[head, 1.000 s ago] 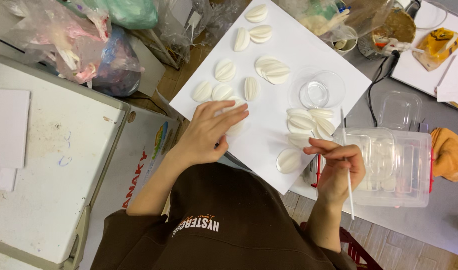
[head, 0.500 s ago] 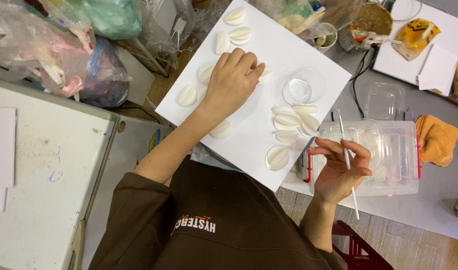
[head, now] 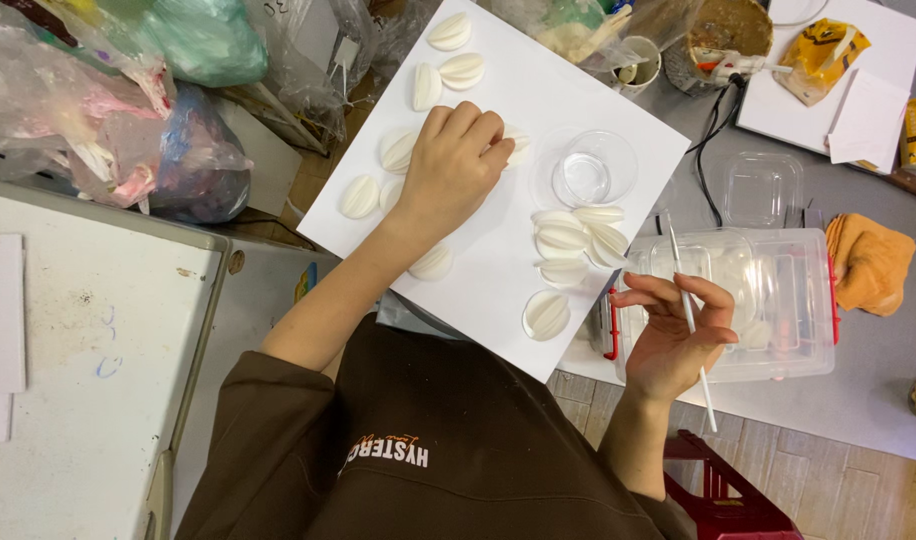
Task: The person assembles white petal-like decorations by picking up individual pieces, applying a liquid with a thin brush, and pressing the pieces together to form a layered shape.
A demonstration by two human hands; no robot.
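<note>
My left hand [head: 453, 165] rests palm down on a white board [head: 518, 75], its fingers curled over one of the white ribbed clay petals [head: 516, 140]. Several more petals [head: 568, 240] lie scattered on the board, some in a fanned cluster to the right. My right hand [head: 673, 335] hovers above the board's right edge and holds a thin white stick tool [head: 690, 320] between its fingers. A small clear round dish [head: 588, 172] sits on the board between my hands.
A clear plastic box with red latches [head: 768, 300] sits just right of my right hand. An orange cloth [head: 868, 262], cups and packets crowd the grey table behind. Plastic bags [head: 98, 110] pile up at the left; a red stool [head: 723, 490] stands below.
My left hand has reached farther up the board, from the near petals to one near the dish. My right hand has stayed by the box with the stick tool.
</note>
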